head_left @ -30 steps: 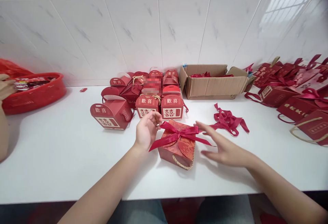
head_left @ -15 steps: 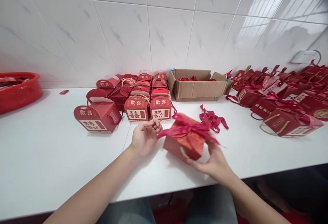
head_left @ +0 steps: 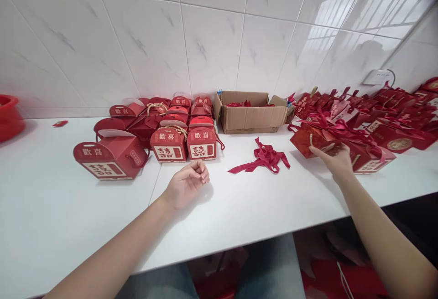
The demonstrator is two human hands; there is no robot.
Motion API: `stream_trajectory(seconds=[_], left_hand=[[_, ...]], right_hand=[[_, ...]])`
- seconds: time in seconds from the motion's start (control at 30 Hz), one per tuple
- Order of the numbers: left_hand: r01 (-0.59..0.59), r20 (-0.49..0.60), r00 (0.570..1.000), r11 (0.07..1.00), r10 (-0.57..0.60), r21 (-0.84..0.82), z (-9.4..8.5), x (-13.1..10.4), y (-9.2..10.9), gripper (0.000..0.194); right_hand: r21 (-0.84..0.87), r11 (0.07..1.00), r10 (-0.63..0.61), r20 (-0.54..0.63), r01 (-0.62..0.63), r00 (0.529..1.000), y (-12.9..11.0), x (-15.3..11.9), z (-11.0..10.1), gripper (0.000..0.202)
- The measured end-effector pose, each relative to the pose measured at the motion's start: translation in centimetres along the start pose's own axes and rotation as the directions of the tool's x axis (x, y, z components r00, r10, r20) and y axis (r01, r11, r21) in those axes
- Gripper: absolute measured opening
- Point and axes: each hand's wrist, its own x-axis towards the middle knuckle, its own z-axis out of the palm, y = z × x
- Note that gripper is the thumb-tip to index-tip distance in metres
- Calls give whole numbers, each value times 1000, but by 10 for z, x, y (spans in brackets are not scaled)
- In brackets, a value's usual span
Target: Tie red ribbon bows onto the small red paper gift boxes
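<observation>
My right hand [head_left: 333, 157] grips a red gift box [head_left: 306, 139] with a magenta ribbon bow, beside the other ribboned boxes [head_left: 393, 137] on the right. Over the white table [head_left: 205, 217], my left hand [head_left: 188, 183] has its fingers curled with nothing in them. It is in front of two red boxes [head_left: 201, 144] with white character panels. Loose magenta ribbons [head_left: 268, 157] lie between my hands. Part of the gripped box is hidden behind my right hand's fingers.
Behind the ribbons stands an open cardboard box [head_left: 253, 119] with ribbon inside. Several red boxes without bows [head_left: 112, 153] stand at left. A red basin [head_left: 10, 121] and a small red packet [head_left: 60, 123] are farther left.
My right hand has carried the ribboned box rightward, from beside my left hand to the group of finished-looking boxes. The view has shifted right. My left hand remains curled over the table.
</observation>
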Motion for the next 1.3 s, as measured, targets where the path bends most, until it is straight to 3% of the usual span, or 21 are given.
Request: stream_trajectory(seconds=[0.1, 0.2, 0.37, 0.43, 0.5, 0.63, 0.77, 0.87, 0.97, 1.0, 1.03, 1.1, 1.13, 1.2, 1.23, 1.3], left_hand=[[10, 3, 1000, 1000, -10, 28, -1, 1, -1, 12], [16, -3, 1000, 998, -16, 58, -2, 1, -2, 12], [29, -24, 999, 991, -26, 134, -4, 1, -3, 11], [41, -30, 999, 983, -37, 179, -4, 0, -5, 11], [55, -36, 998, 972, -48, 227, -2, 0, -8, 10], [65, -55, 997, 947, -50, 314, -1, 1, -13, 8], [40, -90, 996, 917, -5, 396, -3, 0, -9, 5], [8, -142, 987, 868, 72, 496, -2, -3, -9, 6], [-4, -179, 973, 781, 148, 625, 0, -6, -17, 8], [-12, -179, 968, 743, 177, 669, 0, -6, -20, 9], [-24, -170, 964, 703, 206, 711, -1, -7, -23, 10], [-52, -137, 958, 622, 252, 781, -5, -5, -27, 12], [-62, -120, 957, 589, 265, 806, -6, -5, -27, 12], [-67, -104, 954, 539, 281, 840, -4, -4, -23, 11], [-66, -111, 948, 528, 297, 847, 1, -5, -19, 10], [-72, -145, 933, 564, 331, 823, 22, -14, -9, 7]], right_hand=[[-53, 998, 39, 101, -34, 994, 3, 12, 25, 52], [-168, 984, 79, 146, -54, 986, 5, 17, 48, 63], [-363, 930, 60, 15, -50, 998, -16, 4, 70, 93], [-402, 915, -39, 2, 36, 999, -32, -11, 74, 82], [-403, 894, -165, 110, 196, 980, -51, -27, 77, 58], [-319, 837, -289, 431, 444, 855, -81, -48, 91, 37], [-256, 849, -257, 565, 462, 784, -104, -42, 110, 24], [-192, 891, -226, 598, 411, 769, -131, -22, 108, 16], [-78, 942, -239, 530, 327, 814, -168, 0, 89, 17], [39, 957, -272, 467, 288, 841, -181, 5, 81, 17], [307, 928, -315, 344, 211, 885, -193, 8, 73, 14], [739, 653, -357, 110, 164, 927, -214, 7, 58, 12], [847, 499, -369, 15, 184, 929, -222, 3, 51, 15], [890, 343, -419, -141, 300, 897, -232, -10, 42, 18], [868, 332, -438, -204, 368, 875, -235, -18, 38, 18], [797, 443, -473, -182, 411, 862, -238, -33, 34, 17]])
